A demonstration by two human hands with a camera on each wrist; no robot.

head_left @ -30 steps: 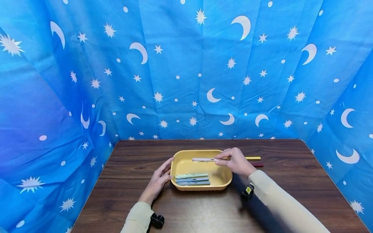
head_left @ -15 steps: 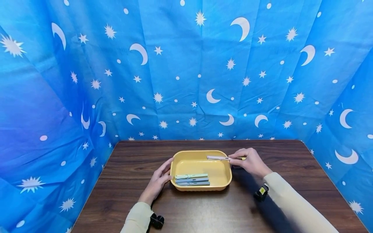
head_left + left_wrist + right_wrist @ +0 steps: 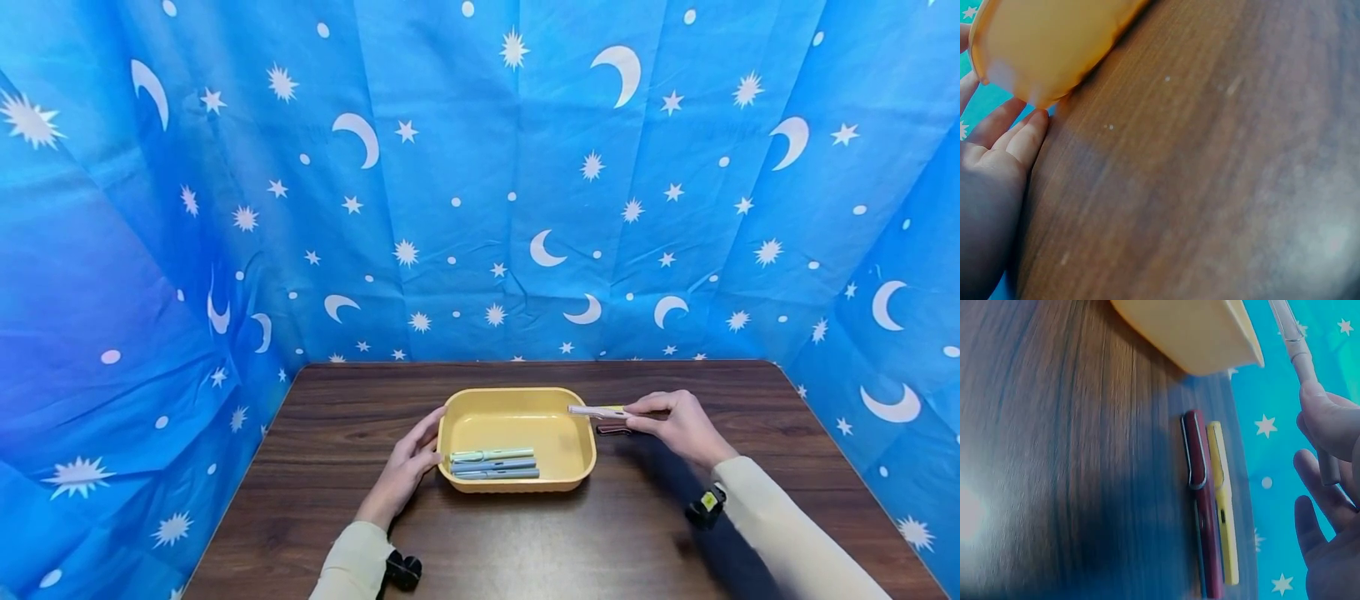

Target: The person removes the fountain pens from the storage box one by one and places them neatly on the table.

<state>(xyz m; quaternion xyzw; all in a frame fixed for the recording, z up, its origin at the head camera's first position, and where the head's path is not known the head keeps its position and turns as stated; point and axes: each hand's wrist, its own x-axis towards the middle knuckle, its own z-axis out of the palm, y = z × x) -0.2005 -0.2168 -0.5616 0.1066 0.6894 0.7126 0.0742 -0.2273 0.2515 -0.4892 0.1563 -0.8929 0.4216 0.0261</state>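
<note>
A yellow tray (image 3: 517,485) stands on the table, its left end touched by my left hand (image 3: 401,475). The fingers rest along the outer wall there, fairly straight. Inside the tray's front left lie a pale green pen (image 3: 495,454), a grey-blue pen (image 3: 491,464) and a light blue pen (image 3: 504,474), side by side. My right hand (image 3: 686,425) pinches a pale pinkish-silver pen (image 3: 588,411) between thumb and fingers. Its clip end points left, just over the tray's right rim. Below that hand, a maroon pen (image 3: 1202,487) and a yellow pen (image 3: 1225,512) lie parallel on the table.
The dark wood table (image 3: 525,550) reaches back to a blue curtain (image 3: 480,167) with stars and moons, which also hangs at both sides. A shadow of the right arm falls across the table's right side.
My right hand has moved right with the pinkish-silver pen, from over the tray to beyond its right end. The left hand and the tray stay where they were.
</note>
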